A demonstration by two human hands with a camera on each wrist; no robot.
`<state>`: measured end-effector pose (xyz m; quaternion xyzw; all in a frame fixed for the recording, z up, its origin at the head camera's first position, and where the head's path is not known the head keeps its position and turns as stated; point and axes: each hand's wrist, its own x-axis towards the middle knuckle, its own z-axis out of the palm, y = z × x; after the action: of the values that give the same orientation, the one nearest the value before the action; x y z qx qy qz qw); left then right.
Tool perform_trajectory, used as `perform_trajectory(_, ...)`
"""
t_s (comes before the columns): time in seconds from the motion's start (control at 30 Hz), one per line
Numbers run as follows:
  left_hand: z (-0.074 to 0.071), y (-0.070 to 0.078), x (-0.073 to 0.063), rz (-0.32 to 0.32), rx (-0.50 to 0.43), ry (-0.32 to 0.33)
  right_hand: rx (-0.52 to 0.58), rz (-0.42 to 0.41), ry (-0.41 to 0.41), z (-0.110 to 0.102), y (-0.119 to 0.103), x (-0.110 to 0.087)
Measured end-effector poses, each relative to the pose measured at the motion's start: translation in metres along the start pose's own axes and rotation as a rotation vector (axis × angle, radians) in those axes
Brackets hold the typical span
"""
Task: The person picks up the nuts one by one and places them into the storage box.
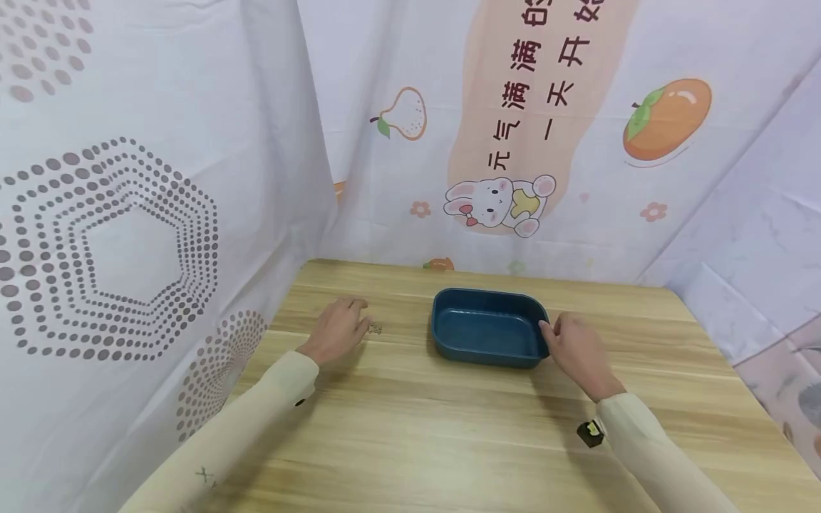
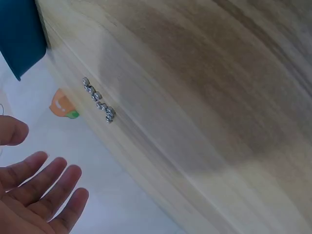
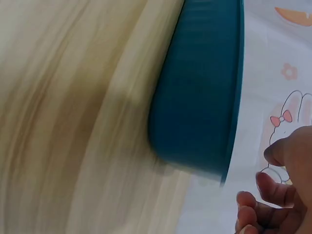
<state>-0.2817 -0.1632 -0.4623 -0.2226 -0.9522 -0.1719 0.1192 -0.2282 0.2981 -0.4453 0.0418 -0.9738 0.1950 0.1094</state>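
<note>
A dark blue-green rectangular tub (image 1: pixel 490 356) with rounded corners stands on the wooden table. My right hand (image 1: pixel 574 353) is at the tub's right end, thumb tip close to the rim. In the right wrist view, the fingers (image 3: pixel 275 192) are loosely bent beside the tub (image 3: pixel 197 92), with nothing held. To the left of the tub, my left hand (image 1: pixel 336 331) hovers low by a small cluster of shiny metal pieces (image 1: pixel 375 329). They look like little screws or nuts, lying in an uneven row in the left wrist view. The left fingers (image 2: pixel 53 187) are spread and relaxed, holding nothing.
The pale wood-grain table (image 1: pixel 398 427) ends at a printed white cloth (image 1: pixel 385 214) hanging behind it. More cloth hangs along the left side (image 1: pixel 256 178) and the right side (image 1: pixel 757 192). A small black device (image 1: pixel 590 433) is at the right cuff.
</note>
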Motion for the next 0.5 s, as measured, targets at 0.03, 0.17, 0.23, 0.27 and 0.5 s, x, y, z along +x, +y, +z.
perform_trajectory(0.03, 0.001, -0.001, 0.0, -0.008, -0.014, 0.0, -0.003, 0.014, -0.012, 0.0, 0.002, -0.001)
perform_trajectory(0.17, 0.003, -0.007, -0.001, -0.045, -0.08, -0.018, -0.017, 0.044, -0.05, 0.003, 0.01, -0.007)
perform_trajectory(0.23, 0.005, -0.011, -0.002, -0.07, -0.105, -0.031, -0.017, 0.056, -0.078, 0.005, 0.013, -0.009)
perform_trajectory(0.27, 0.005, -0.013, -0.003, -0.086, -0.117, -0.039, -0.013, 0.061, -0.092, 0.006, 0.014, -0.01)
perform_trajectory(0.5, 0.005, -0.021, -0.004, -0.171, -0.157, -0.048, 0.035, 0.08, -0.111, 0.009, 0.017, -0.01)
